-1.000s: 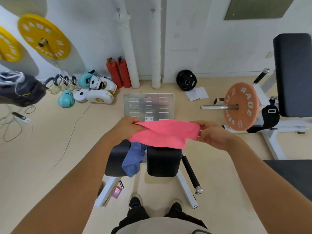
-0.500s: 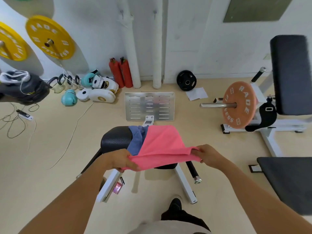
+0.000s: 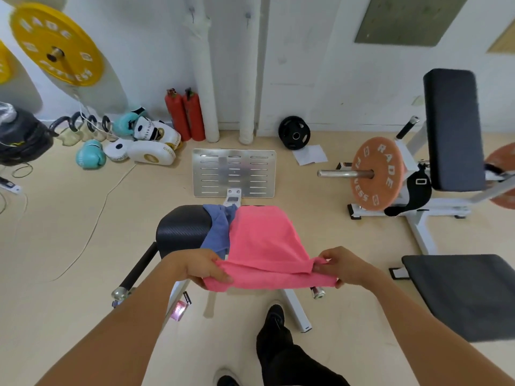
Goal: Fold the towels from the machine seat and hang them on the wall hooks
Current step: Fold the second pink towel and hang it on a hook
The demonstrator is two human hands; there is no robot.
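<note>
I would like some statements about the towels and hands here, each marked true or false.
1. Both hands hold the pink towel. True: the left hand and right hand grip its near edge.
2. The blue towel hangs on a hook. False: it lies on the seat.
3. The pink towel's far end rests on the seat. True.
4. The extinguishers are yellow. False: red.

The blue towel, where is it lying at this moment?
In the head view, the crumpled blue cloth towel lies on the black padded machine seat, just left of the pink towel that both hands hold.
</note>
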